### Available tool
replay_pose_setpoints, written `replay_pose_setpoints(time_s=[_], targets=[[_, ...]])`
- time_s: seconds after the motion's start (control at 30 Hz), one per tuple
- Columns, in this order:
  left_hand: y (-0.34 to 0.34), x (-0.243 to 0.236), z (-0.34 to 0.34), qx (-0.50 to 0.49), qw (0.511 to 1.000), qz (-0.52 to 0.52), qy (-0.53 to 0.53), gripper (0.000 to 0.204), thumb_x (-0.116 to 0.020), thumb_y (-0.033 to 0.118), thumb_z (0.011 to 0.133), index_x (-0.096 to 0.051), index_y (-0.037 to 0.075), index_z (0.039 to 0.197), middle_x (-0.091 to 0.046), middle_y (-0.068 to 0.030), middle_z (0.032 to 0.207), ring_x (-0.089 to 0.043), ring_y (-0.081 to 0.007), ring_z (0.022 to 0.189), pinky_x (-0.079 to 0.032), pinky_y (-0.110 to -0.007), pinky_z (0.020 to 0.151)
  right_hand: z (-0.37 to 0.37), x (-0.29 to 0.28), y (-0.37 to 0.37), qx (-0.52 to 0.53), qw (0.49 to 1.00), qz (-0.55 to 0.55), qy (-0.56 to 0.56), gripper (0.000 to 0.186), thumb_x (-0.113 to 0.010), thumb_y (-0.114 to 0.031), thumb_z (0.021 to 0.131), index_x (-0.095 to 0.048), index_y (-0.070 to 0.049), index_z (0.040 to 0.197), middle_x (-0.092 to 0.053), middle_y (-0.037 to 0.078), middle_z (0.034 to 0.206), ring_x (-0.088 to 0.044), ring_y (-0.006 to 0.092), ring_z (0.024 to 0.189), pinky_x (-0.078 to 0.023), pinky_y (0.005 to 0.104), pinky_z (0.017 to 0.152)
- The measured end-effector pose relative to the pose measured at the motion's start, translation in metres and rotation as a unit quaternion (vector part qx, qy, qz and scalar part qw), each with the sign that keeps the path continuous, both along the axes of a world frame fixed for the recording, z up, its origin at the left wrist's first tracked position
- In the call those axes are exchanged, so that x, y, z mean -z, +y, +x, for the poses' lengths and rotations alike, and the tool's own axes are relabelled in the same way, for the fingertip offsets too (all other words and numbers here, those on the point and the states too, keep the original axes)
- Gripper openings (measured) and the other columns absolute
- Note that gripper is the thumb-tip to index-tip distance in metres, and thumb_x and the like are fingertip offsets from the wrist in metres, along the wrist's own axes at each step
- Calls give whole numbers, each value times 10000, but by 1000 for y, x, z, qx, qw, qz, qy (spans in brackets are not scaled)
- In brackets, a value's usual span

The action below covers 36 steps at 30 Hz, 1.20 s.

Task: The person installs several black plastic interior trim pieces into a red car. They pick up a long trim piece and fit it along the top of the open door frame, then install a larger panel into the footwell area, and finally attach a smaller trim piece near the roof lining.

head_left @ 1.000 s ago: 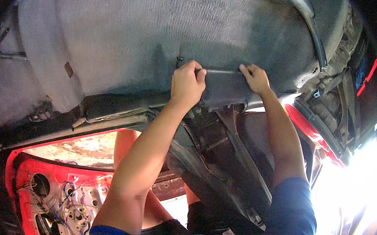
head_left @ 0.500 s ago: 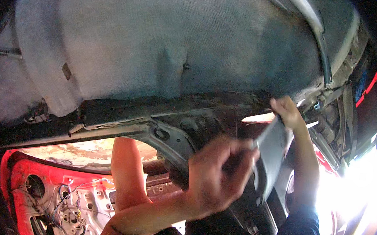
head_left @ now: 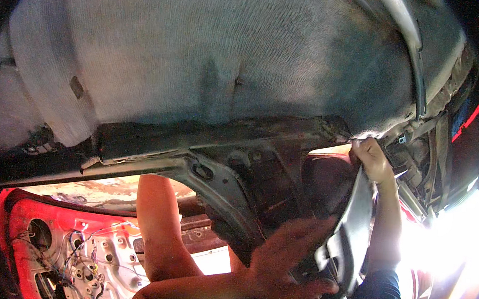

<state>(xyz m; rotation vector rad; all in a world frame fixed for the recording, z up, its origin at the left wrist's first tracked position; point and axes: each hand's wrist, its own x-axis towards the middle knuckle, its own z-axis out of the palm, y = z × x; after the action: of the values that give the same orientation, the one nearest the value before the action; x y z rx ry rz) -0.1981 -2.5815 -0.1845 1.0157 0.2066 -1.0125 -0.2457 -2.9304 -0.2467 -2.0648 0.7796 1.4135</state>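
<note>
A long dark grey plastic panel (head_left: 352, 224) hangs at a slant with its upper end in my right hand (head_left: 371, 158), whose fingers are closed on it just below the lower edge of the textured grey lining (head_left: 203, 36). My left hand (head_left: 290, 258) is low at the centre, motion-blurred, with thumb and fingers spread beside the panel's lower part; whether it touches the panel is unclear. Behind the panel a dark metal frame with holes and brackets (head_left: 220, 187) runs under the lining.
A red door shell (head_left: 17, 234) with bare metal, holes and loose wires is at lower left. A bare leg (head_left: 162, 227) rises beside it. A dark strip (head_left: 420, 84) curves along the lining's right, near metal hinge parts (head_left: 433, 152); bright glare fills the lower right.
Both hands have moved down and to the right, and the panel has come away from the lining's edge into a steep slant. My left hand has dropped furthest and opened its fingers.
</note>
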Motion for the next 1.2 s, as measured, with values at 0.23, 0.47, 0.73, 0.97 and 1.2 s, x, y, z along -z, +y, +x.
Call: replay_pose_setpoints(time_s=[0.23,0.47,0.73,0.97,1.2], targets=[[-24,61,36,-66,978,-195,21,700,-690,357,1000,-443,11,1557,-463,-199,1597,-452,-337,1478,-347,-444,1212,36,0,-39,224,954,83,183,577,-569,-565,1047,-597,-85,728,-568,26,687,-508,139,657,-405,337,611],[14,97,54,-87,995,28,26,552,-492,379,1101,-539,-20,1479,-603,-192,1466,-586,-296,1347,-431,-430,1142,68,4,-29,179,966,51,178,575,-575,-602,1022,-623,-55,851,-604,67,813,-546,180,763,-429,368,701],[32,136,35,-131,984,119,35,437,-582,253,1092,-583,-51,1406,-638,-161,1386,-603,-232,1266,-454,-364,1097,96,14,-24,145,974,15,174,628,-582,-645,993,-653,-21,991,-645,113,957,-589,226,884,-456,403,804],[34,150,15,76,956,249,-138,395,-629,271,1053,-643,-25,1314,-691,-218,1280,-652,-329,1232,-474,-396,1057,123,28,-42,115,979,0,167,713,-588,-682,969,-680,10,1114,-682,154,1082,-627,266,990,-480,434,894],[37,178,-8,248,884,323,-230,397,-690,293,1000,-666,18,1285,-702,-207,1240,-680,-366,1141,-508,-441,989,125,69,-74,106,981,-24,160,821,-594,-719,944,-706,40,1237,-718,195,1208,-665,306,1096,-504,465,983]])
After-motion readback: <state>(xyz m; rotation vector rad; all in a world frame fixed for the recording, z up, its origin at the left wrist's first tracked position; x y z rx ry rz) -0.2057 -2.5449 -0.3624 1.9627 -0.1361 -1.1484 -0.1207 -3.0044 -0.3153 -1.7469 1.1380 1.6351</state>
